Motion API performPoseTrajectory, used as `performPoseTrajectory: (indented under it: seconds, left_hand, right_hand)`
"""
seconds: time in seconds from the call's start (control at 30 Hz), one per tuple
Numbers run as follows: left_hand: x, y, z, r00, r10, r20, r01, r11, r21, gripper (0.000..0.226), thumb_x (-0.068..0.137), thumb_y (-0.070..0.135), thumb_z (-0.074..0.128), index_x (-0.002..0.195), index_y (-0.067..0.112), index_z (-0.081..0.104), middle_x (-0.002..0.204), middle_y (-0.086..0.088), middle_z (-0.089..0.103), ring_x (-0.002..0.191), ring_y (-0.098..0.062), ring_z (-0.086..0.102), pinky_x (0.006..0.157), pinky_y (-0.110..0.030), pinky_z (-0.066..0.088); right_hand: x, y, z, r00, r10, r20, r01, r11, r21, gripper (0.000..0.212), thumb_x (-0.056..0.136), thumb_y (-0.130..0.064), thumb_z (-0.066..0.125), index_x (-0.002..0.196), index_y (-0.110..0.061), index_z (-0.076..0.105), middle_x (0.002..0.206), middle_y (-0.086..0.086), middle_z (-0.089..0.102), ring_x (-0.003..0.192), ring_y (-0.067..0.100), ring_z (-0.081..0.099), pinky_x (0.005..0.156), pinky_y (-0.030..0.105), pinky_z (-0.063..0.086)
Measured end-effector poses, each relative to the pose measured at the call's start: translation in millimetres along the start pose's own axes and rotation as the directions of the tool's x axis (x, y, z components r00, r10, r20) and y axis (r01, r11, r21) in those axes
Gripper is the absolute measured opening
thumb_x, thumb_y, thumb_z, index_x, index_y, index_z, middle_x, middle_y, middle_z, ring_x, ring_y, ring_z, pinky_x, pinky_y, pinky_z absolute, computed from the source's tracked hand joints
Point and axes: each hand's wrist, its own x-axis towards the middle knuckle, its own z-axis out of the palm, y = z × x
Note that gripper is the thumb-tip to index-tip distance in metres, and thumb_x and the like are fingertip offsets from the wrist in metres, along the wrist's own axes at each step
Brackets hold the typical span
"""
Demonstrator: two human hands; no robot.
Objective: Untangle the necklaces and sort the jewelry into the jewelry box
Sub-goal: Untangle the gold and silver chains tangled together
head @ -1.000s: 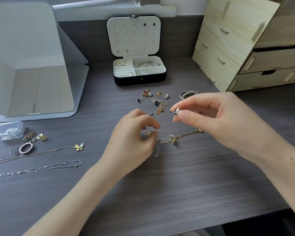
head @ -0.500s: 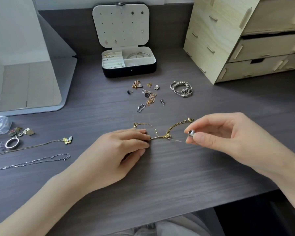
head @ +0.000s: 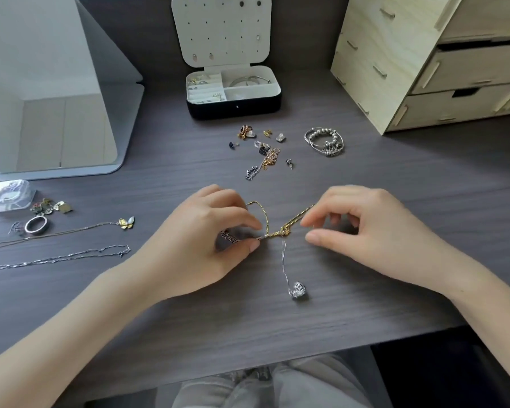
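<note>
The left hand (head: 206,240) is pinching the knot (head: 277,232), which is lying at six o'clock from the box (head: 233,108). The right hand (head: 374,231) is touching the gold chain (head: 295,220) with curled fingers at two o'clock; its grip is unclear. The chains are looking light, limp and snag-prone, so pinching links beside the knot is probably best.

Worktop (head: 365,304), layout. Back centre: jewelry box (head: 233,108), lid upright behind its tray. Back right: drawer unit (head: 395,69). Back left: mirror (head: 42,83). Before the mirror: plastic case (head: 6,195), ring (head: 36,225), then charm necklace (head: 126,222) and plain chain (head: 56,257) (chain nearer the edge). Before the box: loose earrings and chains (head: 265,154), bracelets (head: 324,141) to their right. Centre front: tangled chains (head: 280,232) between left grip (head: 206,240) and right grip (head: 374,231); pendant (head: 297,290) just before them.
</note>
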Motion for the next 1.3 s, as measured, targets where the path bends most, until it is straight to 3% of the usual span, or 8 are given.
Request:
performPoseTrajectory:
  seconds: [0.17,0.33,0.43,0.63,0.83,0.97,1.17,1.3]
  left_hand:
    - [19.3,0.0,7.2,0.994,-0.035,0.099,0.039,0.998,-0.039,0.021,0.075,0.041,0.059,0.090,0.029,0.068,0.088,0.013,0.050,0.082,-0.013,0.046,0.075,-0.022,0.037]
    - [18.6,-7.5,6.9,0.992,-0.030,0.122,0.035,0.999,-0.040,0.017,0.080,0.041,0.052,0.085,0.029,0.064,0.089,0.013,0.048,0.083,-0.014,0.045,0.076,-0.023,0.037]
    - [16.2,-13.2,8.5,0.993,-0.051,0.109,0.055,0.998,-0.030,0.023,0.084,0.041,0.045,0.083,0.026,0.062,0.088,0.011,0.050,0.082,-0.013,0.043,0.074,-0.022,0.036]
    - [15.0,-19.0,10.5,0.994,-0.098,0.042,0.098,0.995,0.008,0.030,0.090,0.037,0.038,0.086,0.018,0.060,0.087,0.005,0.052,0.080,-0.016,0.046,0.074,-0.025,0.037]
    - [12.1,-19.0,8.0,0.993,-0.106,0.053,0.103,0.993,0.059,0.025,0.089,0.043,0.041,0.089,0.022,0.055,0.083,0.013,0.043,0.077,-0.010,0.041,0.072,-0.020,0.034]
    - [9.0,-21.5,2.6,0.989,-0.131,0.072,0.125,0.988,0.086,0.024,0.086,0.047,0.040,0.092,0.028,0.053,0.081,0.017,0.040,0.075,-0.005,0.036,0.072,-0.011,0.033]
    - [6.3,-25.8,-5.8,0.980,-0.171,0.102,0.165,0.984,0.065,0.024,0.080,0.052,0.042,0.095,0.037,0.053,0.084,0.018,0.045,0.078,-0.003,0.043,0.067,-0.013,0.035]
    - [6.1,-27.4,-9.7,0.973,-0.194,0.126,0.192,0.981,0.029,0.028,0.075,0.057,0.045,0.098,0.041,0.051,0.087,0.020,0.047,0.084,-0.001,0.047,0.069,-0.012,0.034]
  right_hand:
    - [30.3,5.8,11.2,0.996,-0.086,0.029,0.090,0.976,-0.200,0.011,0.078,-0.036,0.071,0.087,-0.031,0.068,0.084,-0.011,0.056,0.083,0.011,0.047,0.076,0.026,0.037]
    - [41.1,10.4,11.8,0.984,-0.141,0.111,0.164,0.957,-0.239,0.006,0.084,-0.033,0.065,0.080,-0.029,0.063,0.087,-0.011,0.052,0.083,0.008,0.039,0.076,0.022,0.032]
    - [40.9,12.6,12.1,0.980,-0.151,0.127,0.173,0.967,-0.189,0.009,0.084,-0.036,0.054,0.079,-0.029,0.056,0.086,-0.013,0.052,0.083,0.008,0.040,0.076,0.016,0.032]
    - [36.6,15.5,2.5,0.992,-0.067,0.108,0.069,0.998,-0.013,0.007,0.086,-0.030,0.048,0.082,-0.027,0.052,0.084,-0.007,0.060,0.086,0.011,0.053,0.074,0.023,0.040]
    - [32.7,15.0,-4.2,0.992,-0.002,0.129,-0.008,0.997,0.077,0.015,0.093,-0.014,0.051,0.081,-0.022,0.048,0.058,-0.007,0.058,0.053,0.007,0.045,0.055,0.011,0.033]
    - [33.1,19.8,-7.8,0.992,0.101,0.077,-0.100,0.995,-0.020,0.016,0.088,-0.022,0.055,0.075,-0.028,0.049,0.054,-0.014,0.056,0.051,0.007,0.045,0.054,0.017,0.029]
    - [33.8,22.9,-7.5,0.983,0.176,-0.059,-0.185,0.945,-0.269,0.016,0.088,-0.029,0.055,0.074,-0.031,0.047,0.060,-0.009,0.061,0.065,-0.004,0.048,0.057,0.010,0.026]
    - [32.9,22.0,-6.3,0.977,0.172,-0.124,-0.204,0.921,-0.333,0.018,0.088,-0.029,0.055,0.073,-0.032,0.046,0.054,-0.012,0.052,0.057,0.002,0.045,0.060,0.028,0.028]
